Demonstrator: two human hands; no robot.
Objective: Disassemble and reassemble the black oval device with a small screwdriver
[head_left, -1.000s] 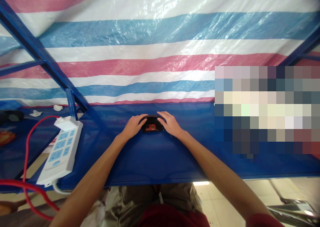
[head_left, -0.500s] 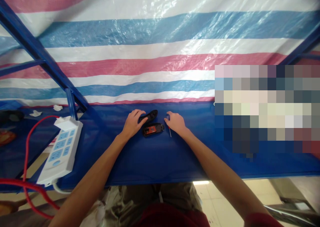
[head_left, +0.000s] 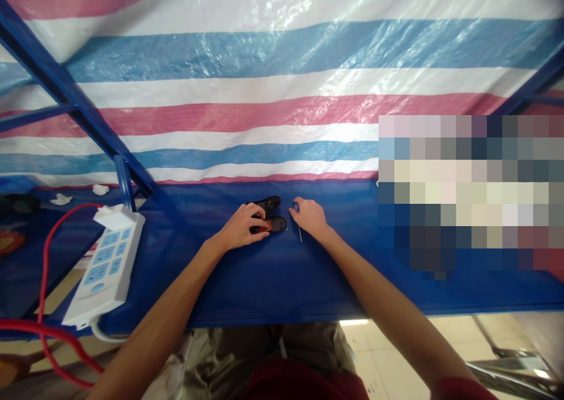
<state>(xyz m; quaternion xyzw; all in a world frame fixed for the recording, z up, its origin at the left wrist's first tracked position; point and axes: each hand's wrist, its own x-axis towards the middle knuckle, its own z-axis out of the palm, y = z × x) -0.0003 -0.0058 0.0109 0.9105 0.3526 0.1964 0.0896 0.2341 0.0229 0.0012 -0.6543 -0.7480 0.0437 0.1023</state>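
Two black shells (head_left: 278, 224), left hand (head_left: 244, 227) gripping the nearer, right hand (head_left: 310, 217) with fingers closed around one screwdriver (head_left: 300, 234)

Dark red shirt (head_left: 304, 383), short sleeves (head_left: 456, 386), khaki trousers (head_left: 324, 347)

The left ends of the lower black shell (head_left: 278, 224) and the upper black shell (head_left: 270, 202) are being covered by the left hand (head_left: 245, 227), and part of the orange-red insert (head_left: 268, 225) is being hidden with them. The grip of a thin-shafted tool (head_left: 300, 233) is being mostly concealed by the right hand (head_left: 309, 215), while a pale speck (head_left: 287, 229) is being left too small to identify. A red cable (head_left: 44, 259) and a dark object (head_left: 20, 203) are being cut off by the left edge, and whatever stands at the right is being blurred by a pixelated patch (head_left: 471, 191).
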